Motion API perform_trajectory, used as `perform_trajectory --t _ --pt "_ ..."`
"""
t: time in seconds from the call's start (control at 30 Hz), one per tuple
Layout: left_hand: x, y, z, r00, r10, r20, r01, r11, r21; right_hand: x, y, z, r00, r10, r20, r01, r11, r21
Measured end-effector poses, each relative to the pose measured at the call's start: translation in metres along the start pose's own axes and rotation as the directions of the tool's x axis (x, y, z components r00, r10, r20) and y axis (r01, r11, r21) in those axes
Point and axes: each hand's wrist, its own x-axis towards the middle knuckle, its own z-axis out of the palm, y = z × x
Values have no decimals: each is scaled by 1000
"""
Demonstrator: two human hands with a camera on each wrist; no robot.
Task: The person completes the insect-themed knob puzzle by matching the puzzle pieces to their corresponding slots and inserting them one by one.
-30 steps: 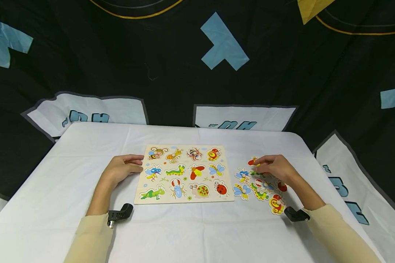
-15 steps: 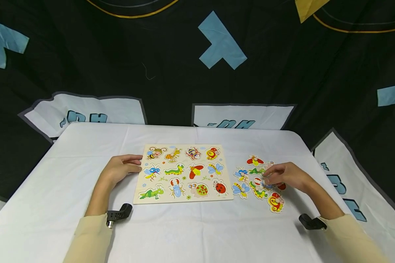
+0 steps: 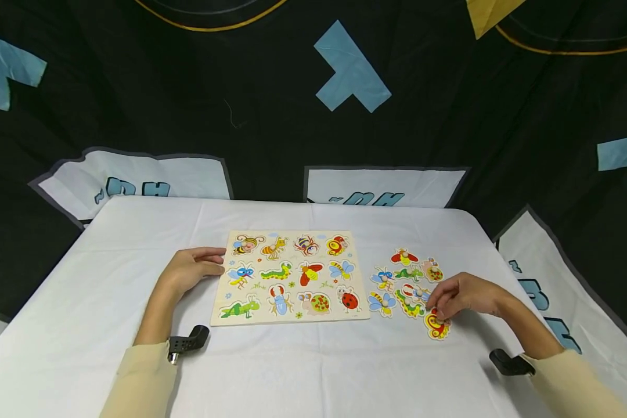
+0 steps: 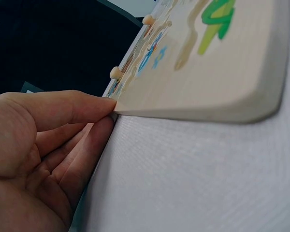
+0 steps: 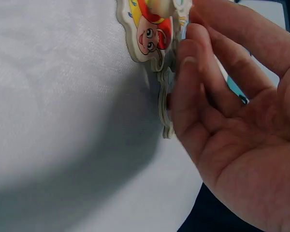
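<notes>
A light wooden peg-puzzle board (image 3: 263,284) with insect pictures lies flat on the table. My left hand (image 3: 187,270) touches its left edge with the fingertips; in the left wrist view those fingertips (image 4: 108,104) meet the rim of the board (image 4: 208,108). Right of the board is a cluster of loose insect pieces. My right hand (image 3: 467,296) is at the lower right of this cluster, thumb and fingers bent, beside the red-and-yellow snail-like piece (image 3: 438,325). In the right wrist view the fingers (image 5: 188,72) overlap the piece edges, and I cannot tell whether they pinch one.
Among the other loose pieces are a red moth (image 3: 404,256), a grasshopper (image 3: 409,274), a snail (image 3: 432,270), a green caterpillar (image 3: 411,307) and a blue dragonfly-like insect (image 3: 382,303). A white cloth covers the table (image 3: 271,371). A black curtain (image 3: 188,93) hangs behind it.
My right hand has moved down and right across the loose pieces, away from the red moth, uncovering the grasshopper and snail. My left hand has stayed at the board's edge.
</notes>
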Motion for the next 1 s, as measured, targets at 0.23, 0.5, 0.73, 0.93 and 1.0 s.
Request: perform_trajectory --t 0.23,0.5,0.73,0.93,1.0 --pt "-1 1 -1 1000 11 -4 -11 1000 0 1 0 4 998 19 56 -17 999 -27" --pt "0 -1 1 1000 11 -2 -11 1000 2 1 5 5 997 31 76 -29 999 -25" --pt "0 -2 0 1000 8 3 -8 1000 2 0 7 6 997 45 68 -45 999 -3" --pt "-1 -1 1 1000 10 -7 -10 1000 0 -1 6 6 998 44 52 -42 999 -33" --pt "-1 0 1 1000 13 -9 -13 1000 2 0 5 6 998 43 45 -41 998 -42"
